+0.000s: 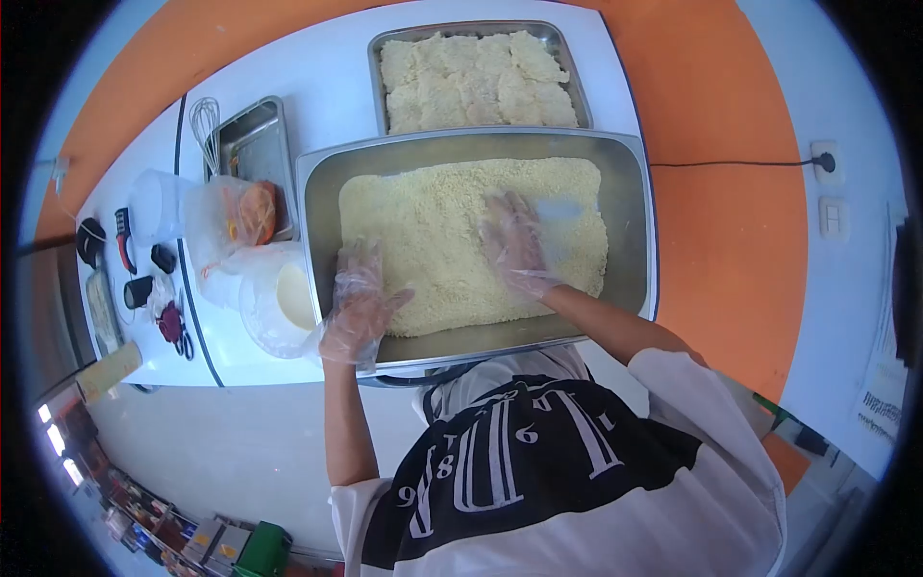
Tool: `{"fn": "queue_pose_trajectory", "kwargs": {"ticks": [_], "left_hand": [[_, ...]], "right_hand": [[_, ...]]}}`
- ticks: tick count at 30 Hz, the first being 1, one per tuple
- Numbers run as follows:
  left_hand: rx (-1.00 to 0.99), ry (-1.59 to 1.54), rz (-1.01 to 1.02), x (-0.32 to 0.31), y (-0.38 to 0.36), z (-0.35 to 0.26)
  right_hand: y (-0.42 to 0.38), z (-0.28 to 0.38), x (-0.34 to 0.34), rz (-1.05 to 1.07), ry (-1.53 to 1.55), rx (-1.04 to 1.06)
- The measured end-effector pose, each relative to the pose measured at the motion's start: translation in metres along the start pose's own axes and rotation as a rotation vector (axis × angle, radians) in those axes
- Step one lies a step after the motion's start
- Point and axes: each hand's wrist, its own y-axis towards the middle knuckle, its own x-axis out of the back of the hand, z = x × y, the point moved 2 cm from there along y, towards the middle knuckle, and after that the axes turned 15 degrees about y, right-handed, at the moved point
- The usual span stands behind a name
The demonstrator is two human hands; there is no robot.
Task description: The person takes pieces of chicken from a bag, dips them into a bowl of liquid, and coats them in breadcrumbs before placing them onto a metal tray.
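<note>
A deep metal pan (627,250) in front of me holds a wide layer of pale yellow breadcrumbs (433,212). My left hand (361,308), in a clear plastic glove, reaches over the pan's near left corner, fingers stretched out at the edge of the crumbs. Also gloved, my right hand (519,245) lies flat on the crumbs right of the middle, fingers apart and partly dusted. Neither hand visibly grips anything. Behind the pan, a shallower tray (574,72) carries several crumb-coated pieces (471,77) packed side by side.
Left of the pan stand a plastic container with pale liquid (296,296), a bag with something orange (252,213), and a small metal tray (258,120) with a whisk (206,125). Farther left lie scissors (185,341) and dark items. A black cord (740,163) runs to a wall socket.
</note>
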Motion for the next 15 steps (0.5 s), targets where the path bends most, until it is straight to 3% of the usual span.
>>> {"fn": "queue_pose_trajectory", "kwargs": {"ticks": [4, 6, 7, 9, 10, 12, 13, 15], "left_hand": [[-0.071, 0.09, 0.138, 0.027, 0.026, -0.031], [-0.172, 0.047, 0.099, 0.016, 0.044, -0.054], [-0.185, 0.047, 0.097, 0.002, 0.058, -0.064], [-0.193, -0.342, 0.258, -0.036, 0.084, -0.084], [-0.215, -0.338, 0.258, -0.043, 0.086, -0.095], [-0.195, -0.127, 0.315, -0.062, 0.078, -0.117], [-0.216, -0.124, 0.318, -0.074, 0.071, -0.124], [-0.388, -0.188, 0.399, -0.093, 0.055, -0.132]], "right_hand": [[0.002, 0.02, 0.058, -0.145, 0.219, -0.132], [-0.016, 0.027, 0.104, 0.079, -0.07, -0.361], [-0.018, 0.042, 0.125, 0.068, -0.073, -0.368], [-0.033, 0.06, 0.149, 0.641, 0.063, -0.941], [-0.044, 0.044, 0.142, 0.62, 0.069, -0.95], [-0.069, -0.001, 0.114, 0.765, -0.165, -0.736], [-0.065, 0.007, 0.111, 0.75, -0.158, -0.752], [-0.05, 0.021, 0.101, 0.92, -0.082, -0.804]]}}
